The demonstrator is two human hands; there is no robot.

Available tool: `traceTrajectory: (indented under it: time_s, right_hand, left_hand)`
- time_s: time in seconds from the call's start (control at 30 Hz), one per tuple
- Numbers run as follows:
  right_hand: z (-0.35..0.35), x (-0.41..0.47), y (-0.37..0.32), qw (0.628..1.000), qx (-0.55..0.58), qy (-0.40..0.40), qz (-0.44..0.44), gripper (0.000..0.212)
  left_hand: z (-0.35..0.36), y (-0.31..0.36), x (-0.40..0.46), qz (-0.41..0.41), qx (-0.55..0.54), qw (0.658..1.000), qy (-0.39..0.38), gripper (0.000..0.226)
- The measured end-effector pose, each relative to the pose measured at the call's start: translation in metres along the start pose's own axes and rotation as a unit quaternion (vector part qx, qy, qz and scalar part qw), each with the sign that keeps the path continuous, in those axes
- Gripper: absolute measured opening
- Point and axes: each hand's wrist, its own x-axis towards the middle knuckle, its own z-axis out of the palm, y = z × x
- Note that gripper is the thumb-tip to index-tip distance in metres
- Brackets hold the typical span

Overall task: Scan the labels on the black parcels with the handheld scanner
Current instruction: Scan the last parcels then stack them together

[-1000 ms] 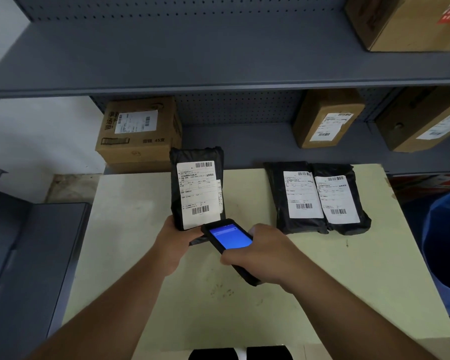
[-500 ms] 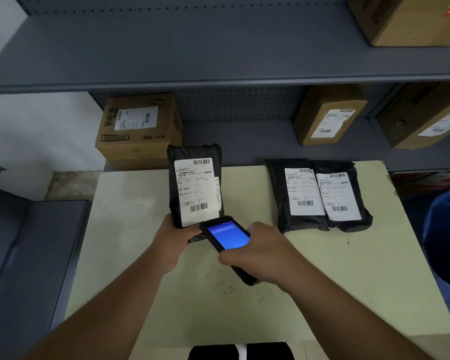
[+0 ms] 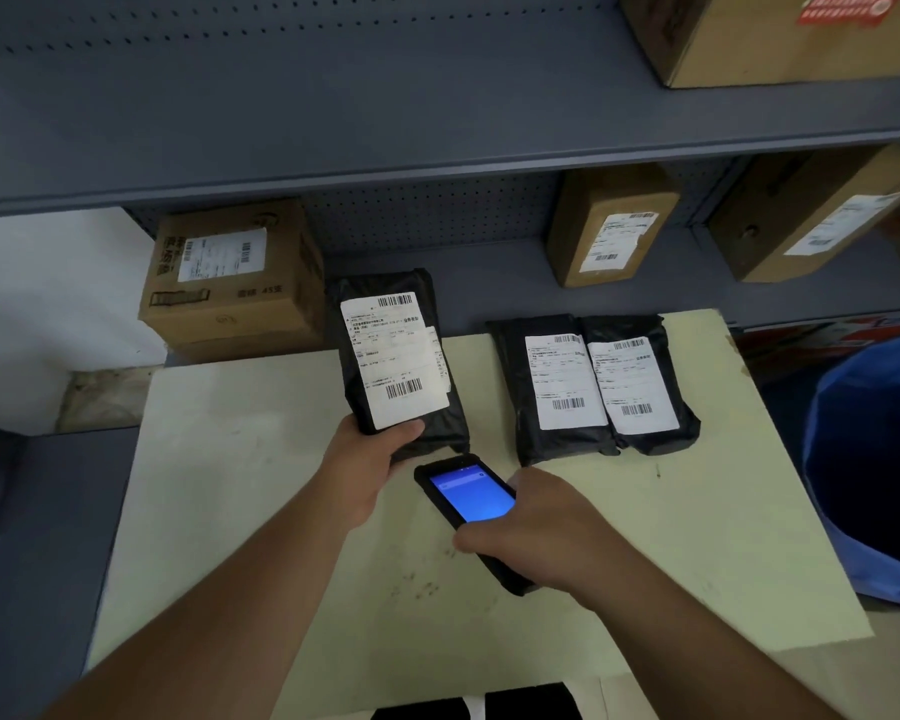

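The left hand (image 3: 365, 459) grips the lower end of a black parcel (image 3: 401, 361), thumb across the bottom edge of its white label (image 3: 396, 358), fingers hidden behind. The parcel is held up off the table (image 3: 230, 459), label toward the camera and leaning a little to the left, with 1 barcode at the top of the label and 1 near the bottom. The right hand (image 3: 536, 532) is wrapped around the scanner (image 3: 468, 504), thumb along its near side and fingers curled under the far side. The scanner's blue screen is lit and faces up; its top end points at the held parcel's lower edge and sits just below it, close but apart as far as can be told. 2 more parcels lie flat on the table to the right, side by side and touching: parcel 2 (image 3: 546, 387) on the left, parcel 3 (image 3: 640, 381) on the right, its label edge overlapping its neighbour's slightly. Both labels face up. Behind the table a grey shelf (image 3: 385, 122) carries brown boxes; 1 large box (image 3: 230, 283) stands just left of the held parcel. A blue bin (image 3: 863, 459) stands right of the table.
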Motion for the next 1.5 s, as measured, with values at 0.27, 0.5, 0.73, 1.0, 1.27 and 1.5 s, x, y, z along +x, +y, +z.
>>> traceTrajectory:
  time_s: [0.27,0.5,0.73,1.0,1.27,1.5]
  right_hand:
    - [-0.030,0.004,0.050,0.999,0.027,0.005,0.038,0.051]
    - [-0.061,0.010,0.088,0.997,0.048,0.031,0.060,0.047]
    - [-0.091,0.013,0.119,0.994,0.066,0.051,0.076,0.048]
    - [-0.118,0.013,0.151,0.990,0.084,0.063,0.096,0.048]
    - [-0.130,0.015,0.171,0.987,0.104,0.057,0.110,0.047]
    - [-0.125,0.018,0.169,0.989,0.092,0.050,0.106,0.047]
  left_hand:
    - [0.074,0.003,0.009,-0.022,0.007,1.000,-0.017,0.035]
    - [0.129,-0.011,0.017,-0.047,0.019,0.998,-0.034,0.032]
    - [0.177,-0.022,0.026,-0.077,-0.007,0.996,-0.044,0.037]
    - [0.226,-0.037,0.042,-0.117,-0.031,0.992,-0.038,0.043]
    - [0.249,-0.049,0.052,-0.139,0.033,0.990,-0.013,0.042]
    - [0.250,-0.055,0.059,-0.106,0.198,0.972,0.070,0.075]
